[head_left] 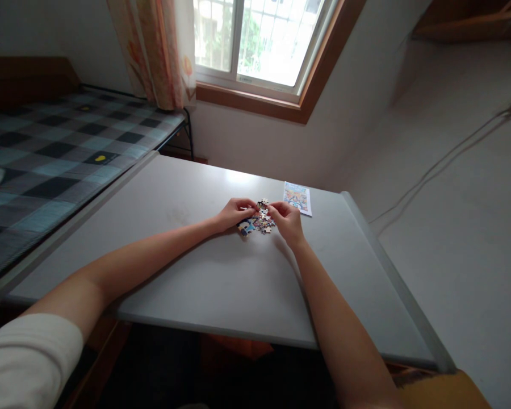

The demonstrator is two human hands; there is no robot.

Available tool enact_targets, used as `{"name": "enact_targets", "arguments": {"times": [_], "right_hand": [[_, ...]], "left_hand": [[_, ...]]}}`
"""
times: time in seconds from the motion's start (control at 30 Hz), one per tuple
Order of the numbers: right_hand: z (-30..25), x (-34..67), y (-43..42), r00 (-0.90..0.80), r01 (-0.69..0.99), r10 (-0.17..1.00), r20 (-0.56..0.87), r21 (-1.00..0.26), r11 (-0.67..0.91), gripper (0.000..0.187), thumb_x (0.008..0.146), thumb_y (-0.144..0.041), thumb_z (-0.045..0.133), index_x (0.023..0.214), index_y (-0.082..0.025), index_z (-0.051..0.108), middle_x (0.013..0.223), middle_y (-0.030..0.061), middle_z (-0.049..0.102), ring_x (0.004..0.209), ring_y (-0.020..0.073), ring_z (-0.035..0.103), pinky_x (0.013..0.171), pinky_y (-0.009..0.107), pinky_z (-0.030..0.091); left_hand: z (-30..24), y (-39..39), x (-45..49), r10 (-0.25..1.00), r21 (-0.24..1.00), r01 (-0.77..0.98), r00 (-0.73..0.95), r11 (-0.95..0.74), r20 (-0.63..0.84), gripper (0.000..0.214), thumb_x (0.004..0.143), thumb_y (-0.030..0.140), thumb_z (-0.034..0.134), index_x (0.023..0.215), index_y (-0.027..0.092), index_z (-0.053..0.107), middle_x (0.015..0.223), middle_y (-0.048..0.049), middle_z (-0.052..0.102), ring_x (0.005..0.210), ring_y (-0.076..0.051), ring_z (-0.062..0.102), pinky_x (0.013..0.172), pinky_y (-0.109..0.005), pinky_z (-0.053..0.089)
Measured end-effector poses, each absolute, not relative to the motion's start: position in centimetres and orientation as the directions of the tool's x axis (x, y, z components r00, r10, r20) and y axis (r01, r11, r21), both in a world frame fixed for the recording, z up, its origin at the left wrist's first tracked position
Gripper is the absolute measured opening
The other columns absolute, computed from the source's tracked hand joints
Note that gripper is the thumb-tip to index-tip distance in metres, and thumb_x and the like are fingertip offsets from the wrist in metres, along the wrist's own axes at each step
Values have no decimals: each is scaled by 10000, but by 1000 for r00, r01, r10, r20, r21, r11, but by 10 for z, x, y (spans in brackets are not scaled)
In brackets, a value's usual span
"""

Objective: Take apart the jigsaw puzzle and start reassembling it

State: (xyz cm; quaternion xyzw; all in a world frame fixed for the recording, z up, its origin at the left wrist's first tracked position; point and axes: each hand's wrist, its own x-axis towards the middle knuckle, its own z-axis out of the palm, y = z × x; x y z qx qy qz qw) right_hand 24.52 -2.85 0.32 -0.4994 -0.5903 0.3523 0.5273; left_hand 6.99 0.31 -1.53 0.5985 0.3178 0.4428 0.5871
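Several small jigsaw puzzle pieces [264, 223] lie in a loose heap near the middle of the table, some with their pale backs up. A joined blue-and-white patch of puzzle [246, 228] sits at the heap's front left. My left hand [237, 212] is at the left side of the heap, thumb and fingers pinched together over its edge. From the right, my right hand [286, 218] reaches over the pieces with thumb and forefinger closed in a pinch. Whatever is between the fingertips of either hand is too small to make out.
A printed picture sheet [297, 198] lies behind my right hand. The grey table [221, 284] has raised edges left and right. A bed with a checked cover [68, 142] stands to the left. Beyond are a window [264, 45] and a curtain [162, 57]; a cable hangs on the right wall.
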Motion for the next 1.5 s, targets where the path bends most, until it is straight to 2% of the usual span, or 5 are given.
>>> {"name": "enact_targets", "arguments": {"times": [0.3,0.5,0.6,1.3,1.5], "right_hand": [[-1,247,-27,-28,246,963,266,-932,265,337,697,-485,696,798,-164,681,707,43,686,634,160,611,594,286,484],[-1,248,-29,-47,521,879,475,-739,427,230,808,-409,615,808,-190,685,763,46,695,655,157,591,651,302,471],[-1,248,-30,-56,569,855,516,-687,452,223,834,-390,587,820,-189,683,777,48,693,656,157,577,643,298,462],[8,249,-36,-193,642,789,583,-534,551,186,891,-335,540,853,-217,679,812,51,631,728,175,560,727,316,456],[8,250,-34,-59,630,832,551,-626,459,250,881,-367,523,893,-193,701,797,55,661,685,166,569,677,305,461]], "left_hand": [[-11,1,70,903,984,-71,390,-165,180,432,684,531,704,742,104,669,670,-21,640,633,-115,544,602,-233,426],[-11,2,72,909,985,-72,380,-154,170,434,671,539,704,702,110,648,639,-7,614,609,-109,518,583,-229,404],[-10,2,72,913,986,-74,374,-148,165,431,670,536,706,699,110,646,632,-4,609,606,-108,515,581,-228,403],[-16,7,71,921,986,-102,355,-129,157,391,666,497,713,694,112,651,630,4,599,605,-104,502,585,-232,396],[-17,7,71,927,984,-146,346,-98,144,394,659,494,728,703,111,646,638,7,597,606,-100,505,594,-233,403]]}}
